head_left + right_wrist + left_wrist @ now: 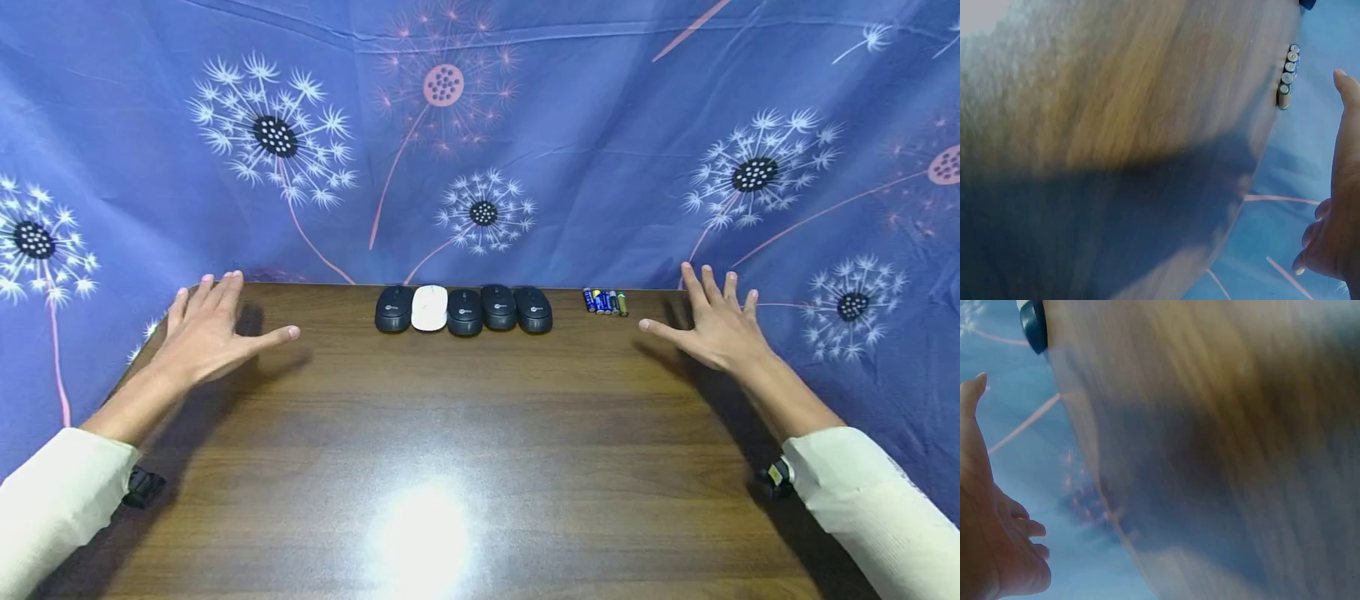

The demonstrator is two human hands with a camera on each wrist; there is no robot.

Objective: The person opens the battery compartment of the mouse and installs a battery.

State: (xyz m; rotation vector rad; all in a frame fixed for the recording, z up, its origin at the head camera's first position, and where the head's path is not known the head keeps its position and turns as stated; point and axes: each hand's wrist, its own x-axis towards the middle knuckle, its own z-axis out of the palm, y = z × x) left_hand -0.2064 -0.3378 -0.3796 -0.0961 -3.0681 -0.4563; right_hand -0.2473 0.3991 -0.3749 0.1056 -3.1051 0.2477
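Above the table's back left corner, my left hand [210, 329] is spread with its thumb pointing right; it holds nothing. My right hand [716, 329] is likewise spread over the back right, thumb toward a row of small batteries [602, 302] but apart from them. Along the back edge sit several black computer mice [465, 313] and one white mouse [430, 308], side by side, second from the left. In the left wrist view a dark mouse [1034, 325] shows at the top. The right wrist view has the batteries [1287, 78] end-on near the table edge.
The brown wooden table [525, 433] ends at a blue cloth [600, 167] printed with dandelions, which hangs behind and at both sides. A bright light reflection lies on the front middle of the tabletop. Both forearms wear pale sleeves [67, 483] and dark wrist straps [142, 486].
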